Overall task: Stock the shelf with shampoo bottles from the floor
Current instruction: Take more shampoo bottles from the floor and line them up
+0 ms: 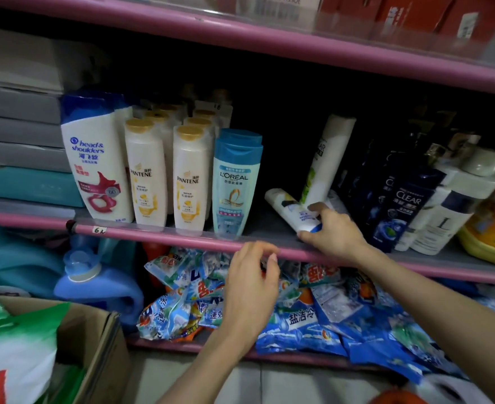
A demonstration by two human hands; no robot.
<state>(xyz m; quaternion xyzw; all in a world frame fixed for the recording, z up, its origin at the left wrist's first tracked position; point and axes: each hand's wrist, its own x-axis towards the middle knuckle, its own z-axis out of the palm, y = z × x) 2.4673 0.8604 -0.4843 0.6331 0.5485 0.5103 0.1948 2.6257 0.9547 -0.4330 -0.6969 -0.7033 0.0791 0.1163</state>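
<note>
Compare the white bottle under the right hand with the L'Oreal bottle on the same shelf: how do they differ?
The white bottle lies on its side; the L'Oreal bottle stands upright. The white bottle is white with a blue end, while the L'Oreal bottle is pale blue with a blue cap. The right hand holds the white bottle; nothing touches the L'Oreal bottle, and the left hand hangs below the shelf edge. Both sit near that edge.
</note>
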